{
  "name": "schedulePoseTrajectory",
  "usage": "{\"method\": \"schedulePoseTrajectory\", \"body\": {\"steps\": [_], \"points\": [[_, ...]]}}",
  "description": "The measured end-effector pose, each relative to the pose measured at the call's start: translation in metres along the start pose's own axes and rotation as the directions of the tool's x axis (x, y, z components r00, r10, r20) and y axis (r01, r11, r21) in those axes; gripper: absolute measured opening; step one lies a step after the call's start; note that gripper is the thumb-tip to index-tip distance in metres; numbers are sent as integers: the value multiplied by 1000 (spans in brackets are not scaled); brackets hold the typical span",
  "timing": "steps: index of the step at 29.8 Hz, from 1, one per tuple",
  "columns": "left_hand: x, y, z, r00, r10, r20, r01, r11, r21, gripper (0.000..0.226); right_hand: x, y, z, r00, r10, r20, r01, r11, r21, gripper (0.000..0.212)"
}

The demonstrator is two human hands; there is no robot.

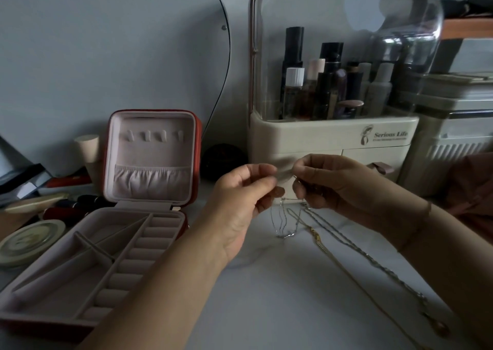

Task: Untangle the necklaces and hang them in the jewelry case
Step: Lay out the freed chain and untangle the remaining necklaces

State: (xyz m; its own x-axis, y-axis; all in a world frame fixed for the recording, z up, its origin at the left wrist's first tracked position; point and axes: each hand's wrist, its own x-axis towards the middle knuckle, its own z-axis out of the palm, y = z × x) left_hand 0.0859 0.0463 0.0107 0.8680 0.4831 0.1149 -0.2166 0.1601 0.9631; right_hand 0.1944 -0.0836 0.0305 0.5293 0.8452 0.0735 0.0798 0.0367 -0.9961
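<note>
Tangled silver and gold necklaces point(298, 221) beside open, empty jewelry case point(106, 243)

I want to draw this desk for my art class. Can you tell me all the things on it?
jewelry case: one, red outside, pink inside, open on the left, its hooks bare
necklaces: a tangled bunch, silver and gold, hanging from the fingers and trailing over the table
table: one, white
cosmetics organizer: one, cream with a clear lid, behind the hands, holding bottles
bottles: many, black, white and brown; exact count unclear
round tin: one, pale green, far left
mirror: one, dark-edged, on the wall at the back
left hand: pinching the chains
right hand: pinching the chains, thin bracelet on the wrist
</note>
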Motion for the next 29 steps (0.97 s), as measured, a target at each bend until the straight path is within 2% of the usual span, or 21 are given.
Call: {"method": "schedulePoseTrajectory", "body": {"steps": [6,10,14,17,22,29], "points": [[2,1,-1,999,-49,-22,47,995,-88,16,1,0,-1,996,-29,-88,18,993,-120,12],[1,0,-4,997,-83,-12,83,996,38,11,0,-3,-5,987,-77,-140,62,992,-113,10],[4,-4,-8,987,-96,-126,114,983,144,7,-3,-10,-12,972,-123,-198,110,991,-74,7],[4,-5,-9,981,-73,-180,116,963,245,4,-5,-14,-14,966,-157,-205,148,987,-60,13],[1,-3,-8,971,-59,-233,144,917,371,24,-5,-14,-10,955,-226,-193,222,974,-42,12],[-6,0,-4,972,-165,-165,220,880,421,33,-4,-11,-7,946,-278,-167,272,961,-60,11]]}}
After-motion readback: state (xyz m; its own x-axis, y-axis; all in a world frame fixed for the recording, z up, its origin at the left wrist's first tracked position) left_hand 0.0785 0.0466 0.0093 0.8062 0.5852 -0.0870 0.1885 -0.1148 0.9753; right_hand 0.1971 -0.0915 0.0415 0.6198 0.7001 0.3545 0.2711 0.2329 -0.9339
